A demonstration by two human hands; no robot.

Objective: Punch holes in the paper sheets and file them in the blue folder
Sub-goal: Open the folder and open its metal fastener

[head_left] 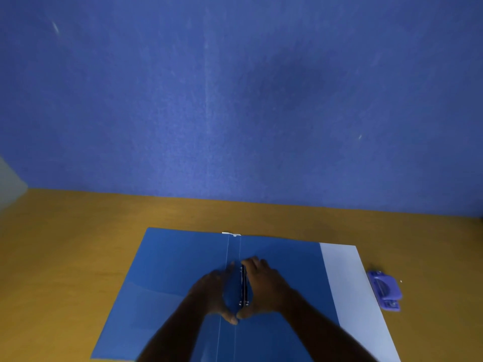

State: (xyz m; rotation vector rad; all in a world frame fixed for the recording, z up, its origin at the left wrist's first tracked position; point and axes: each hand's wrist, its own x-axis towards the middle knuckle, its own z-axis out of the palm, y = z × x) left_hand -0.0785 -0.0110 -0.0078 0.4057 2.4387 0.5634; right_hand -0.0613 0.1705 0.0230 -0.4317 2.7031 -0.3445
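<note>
The blue folder [167,283] lies open and flat on the wooden desk. At its spine sits a dark metal clip [243,286]. My left hand [214,291] rests just left of the clip, and my right hand [264,286] rests on its right side, fingers touching it; the thumbs meet below it. White paper sheets [352,288] lie under the folder's right flap, sticking out on the right. A purple hole punch [385,290] stands on the desk right of the paper.
The orange-brown desk [65,244] runs to a blue wall [235,100] behind. A small white tab [231,233] shows at the top of the folder's spine.
</note>
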